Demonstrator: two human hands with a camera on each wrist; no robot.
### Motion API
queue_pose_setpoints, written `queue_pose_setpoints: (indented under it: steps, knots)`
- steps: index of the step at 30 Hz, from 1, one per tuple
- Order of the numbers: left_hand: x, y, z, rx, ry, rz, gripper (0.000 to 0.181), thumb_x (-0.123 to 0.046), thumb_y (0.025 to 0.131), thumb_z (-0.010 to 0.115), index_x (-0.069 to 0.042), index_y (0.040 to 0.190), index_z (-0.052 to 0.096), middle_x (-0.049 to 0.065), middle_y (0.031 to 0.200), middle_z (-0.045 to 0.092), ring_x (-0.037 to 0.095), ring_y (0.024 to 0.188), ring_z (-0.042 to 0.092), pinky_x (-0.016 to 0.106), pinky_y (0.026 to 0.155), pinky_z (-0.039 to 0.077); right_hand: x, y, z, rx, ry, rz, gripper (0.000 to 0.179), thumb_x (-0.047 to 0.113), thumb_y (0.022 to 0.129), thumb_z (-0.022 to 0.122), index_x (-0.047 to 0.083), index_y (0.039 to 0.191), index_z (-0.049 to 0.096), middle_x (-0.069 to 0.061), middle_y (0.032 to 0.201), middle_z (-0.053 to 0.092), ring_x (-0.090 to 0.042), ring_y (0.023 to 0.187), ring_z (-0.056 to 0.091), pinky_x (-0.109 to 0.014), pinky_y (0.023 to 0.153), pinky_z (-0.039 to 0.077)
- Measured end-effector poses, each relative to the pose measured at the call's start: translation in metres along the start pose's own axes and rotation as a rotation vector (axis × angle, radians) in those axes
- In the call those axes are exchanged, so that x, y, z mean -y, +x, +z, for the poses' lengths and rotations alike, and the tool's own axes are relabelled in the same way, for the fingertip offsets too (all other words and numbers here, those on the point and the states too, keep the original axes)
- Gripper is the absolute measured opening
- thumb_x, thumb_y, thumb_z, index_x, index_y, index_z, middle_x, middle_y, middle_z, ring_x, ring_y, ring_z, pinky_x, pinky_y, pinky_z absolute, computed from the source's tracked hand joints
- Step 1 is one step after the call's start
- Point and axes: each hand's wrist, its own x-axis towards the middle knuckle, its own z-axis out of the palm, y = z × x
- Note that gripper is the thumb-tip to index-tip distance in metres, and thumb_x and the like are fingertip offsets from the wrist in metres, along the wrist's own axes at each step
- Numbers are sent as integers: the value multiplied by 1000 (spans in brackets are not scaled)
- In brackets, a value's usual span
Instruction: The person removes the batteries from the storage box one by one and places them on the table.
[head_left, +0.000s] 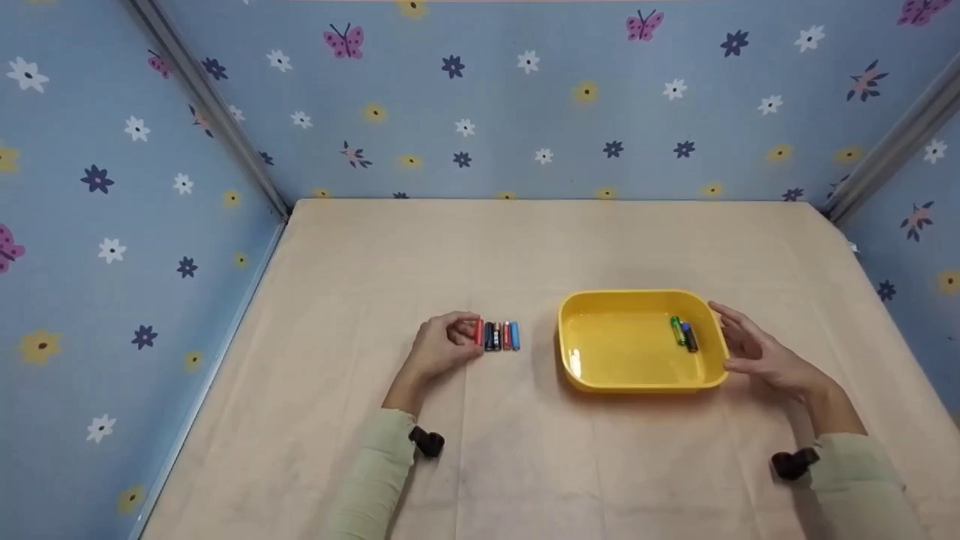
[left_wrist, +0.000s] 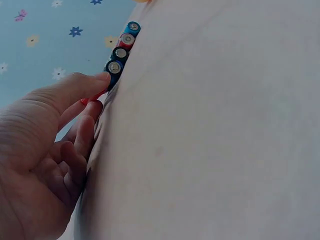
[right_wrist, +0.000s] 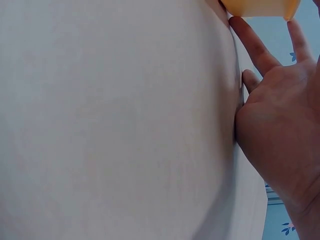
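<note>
Thumb and fingers of my left hand (head_left: 441, 345) pinch a red battery (head_left: 479, 332) at the left end of a short row. Beside it, side by side on the cloth, lie dark batteries (head_left: 489, 337), another red battery (head_left: 506, 336) and a blue battery (head_left: 515, 336). The left wrist view shows the row end-on, with the blue battery (left_wrist: 133, 27) farthest from the hand. My right hand (head_left: 772, 364) has its fingers spread against the right side of a yellow tray (head_left: 637, 388). Inside the tray are a green battery (head_left: 677, 330) and a dark blue battery (head_left: 689, 337).
A beige cloth (head_left: 360, 262) covers the table. Blue flowered panels (head_left: 495, 97) stand behind it and at both sides, with grey posts (head_left: 217, 112) at the corners. The tray stands a little to the right of the battery row.
</note>
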Motion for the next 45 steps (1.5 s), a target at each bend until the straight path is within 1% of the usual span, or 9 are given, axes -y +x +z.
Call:
queue_pose_setpoints:
  steps: [6,14,22,29,32,35,37,43,45]
  knots:
    - [-6,3,3,-2,72,-25,54,-4,86,94,-7,138,78,12,113,83,11,88,67,23,80,52,1,-1,-1,-19,-20,61,98,10,109,72,35,182,12,-17,192,1,-33,181,5,-2,114,35]
    - [-6,4,0,20,78,-26,54,-4,84,97,-5,135,79,12,113,84,11,87,67,22,79,52,0,-1,0,-13,-13,40,98,9,108,72,35,182,13,-19,192,2,16,162,27,-2,114,35]
    - [-7,4,0,21,71,-31,55,-2,85,95,-5,137,78,12,114,83,12,90,65,22,80,51,1,0,-1,-16,-19,33,99,8,108,72,33,183,13,-20,192,2,4,171,24,-2,114,36]
    - [-6,0,0,19,88,-11,59,-5,85,93,-6,142,75,12,118,82,14,93,67,25,83,53,0,0,-2,1,-16,21,98,6,108,71,31,183,13,-23,191,-3,-40,179,-2,-1,113,34]
    - [-7,-1,-3,35,97,-20,63,-6,86,92,-6,146,73,11,120,80,15,95,66,26,86,54,0,1,-1,8,-3,12,98,5,108,70,30,183,13,-24,190,-3,-10,179,12,-2,114,35]
    - [-13,-2,-8,81,105,-27,66,-6,89,90,-5,151,69,13,119,78,17,98,68,31,92,57,0,1,-1,6,9,5,98,5,108,71,30,183,13,-25,190,-1,24,156,28,-2,113,36]
    - [-20,-3,-12,130,125,-33,66,-6,92,89,-3,154,66,16,117,78,19,101,69,35,96,58,-1,1,-1,2,4,3,98,5,107,71,29,183,14,-26,190,1,30,145,32,-3,113,36]
    - [-52,-4,-23,250,308,-89,66,-18,98,88,-8,158,62,14,121,80,25,109,74,48,104,59,-1,2,-2,-7,-30,16,97,9,108,72,32,183,14,-22,191,5,-17,177,21,-4,113,37]
    - [-61,-5,-24,251,361,-89,65,-21,99,88,-10,158,62,13,123,81,26,109,75,51,104,59,-1,1,-2,-4,-34,18,97,9,108,71,32,183,14,-21,191,4,-15,177,20,-4,113,36]
